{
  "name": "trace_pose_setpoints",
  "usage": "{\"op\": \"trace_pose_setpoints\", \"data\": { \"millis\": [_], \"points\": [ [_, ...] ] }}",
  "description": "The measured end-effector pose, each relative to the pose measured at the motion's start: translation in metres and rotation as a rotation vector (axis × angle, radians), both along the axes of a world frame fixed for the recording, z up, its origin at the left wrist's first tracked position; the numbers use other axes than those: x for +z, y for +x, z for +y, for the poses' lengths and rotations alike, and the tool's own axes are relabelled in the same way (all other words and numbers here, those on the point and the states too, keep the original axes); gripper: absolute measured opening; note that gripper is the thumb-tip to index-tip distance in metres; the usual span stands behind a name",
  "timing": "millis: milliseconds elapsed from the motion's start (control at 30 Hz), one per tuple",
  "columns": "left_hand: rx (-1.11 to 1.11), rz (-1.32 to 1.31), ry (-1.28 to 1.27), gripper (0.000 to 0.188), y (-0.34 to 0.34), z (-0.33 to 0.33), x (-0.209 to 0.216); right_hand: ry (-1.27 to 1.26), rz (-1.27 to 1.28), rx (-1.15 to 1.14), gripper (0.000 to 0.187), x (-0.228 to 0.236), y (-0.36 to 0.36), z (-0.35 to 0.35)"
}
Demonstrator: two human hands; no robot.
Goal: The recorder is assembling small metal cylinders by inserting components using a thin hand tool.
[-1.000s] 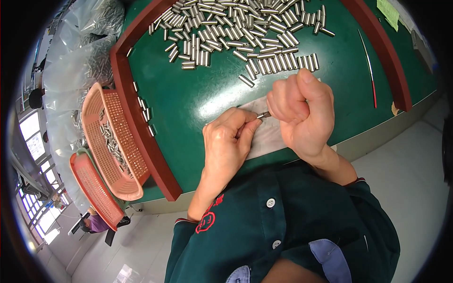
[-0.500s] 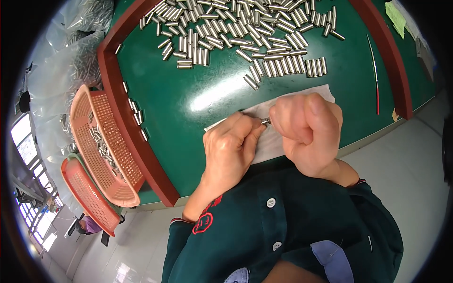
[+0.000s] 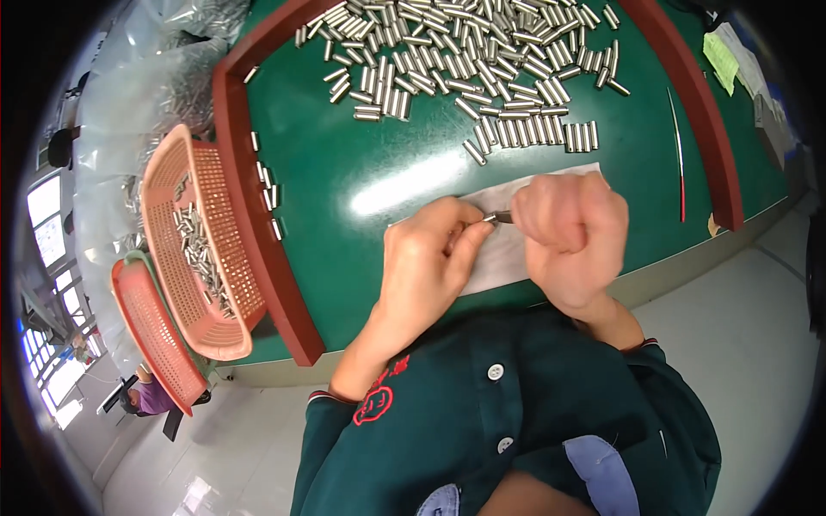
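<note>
My left hand (image 3: 430,262) and my right hand (image 3: 568,228) meet over a white sheet (image 3: 503,249) at the near edge of the green table (image 3: 361,155). Between them they pinch one small metal cylinder (image 3: 497,218), each hand's fingers closed on one end. Farther back lies a big heap of the same shiny metal cylinders (image 3: 465,52), with a neat row of them (image 3: 533,135) just beyond my hands.
A dark red raised border (image 3: 258,232) frames the table. To the left, a pink mesh basket (image 3: 194,241) holds several cylinders; a second pink basket (image 3: 155,344) sits below it. A thin red rod (image 3: 677,155) lies at the right, clear plastic bags (image 3: 129,95) far left.
Both hands stay together on the cylinder and have drifted slightly nearer to me. My right fist has rolled a little; nothing was let go.
</note>
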State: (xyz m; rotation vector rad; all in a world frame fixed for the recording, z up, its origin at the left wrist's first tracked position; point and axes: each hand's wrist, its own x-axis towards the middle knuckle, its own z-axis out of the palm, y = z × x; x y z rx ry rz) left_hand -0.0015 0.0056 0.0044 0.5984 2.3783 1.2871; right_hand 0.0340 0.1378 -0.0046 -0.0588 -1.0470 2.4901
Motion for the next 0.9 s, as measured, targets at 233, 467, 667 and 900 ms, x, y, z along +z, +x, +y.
{"op": "trace_pose_setpoints", "data": {
  "millis": [233,467,667,900],
  "points": [
    [0.07,-1.053,1.108,0.01,-0.011,-0.015,0.0,-0.077,0.047,-0.007,0.041,0.011,0.008,0.025],
    [0.233,-0.14,0.227,0.012,-0.019,0.011,-0.001,-0.052,-0.028,0.034,0.042,0.019,0.014,0.028],
    [0.151,0.348,-0.238,0.03,-0.028,0.031,-0.004,-0.057,-0.041,0.017,0.042,0.021,0.017,0.03],
    [-0.011,0.139,-0.119,0.024,-0.017,0.021,0.007,-0.075,-0.064,0.004,0.042,0.016,0.017,0.034]
  ]
}}
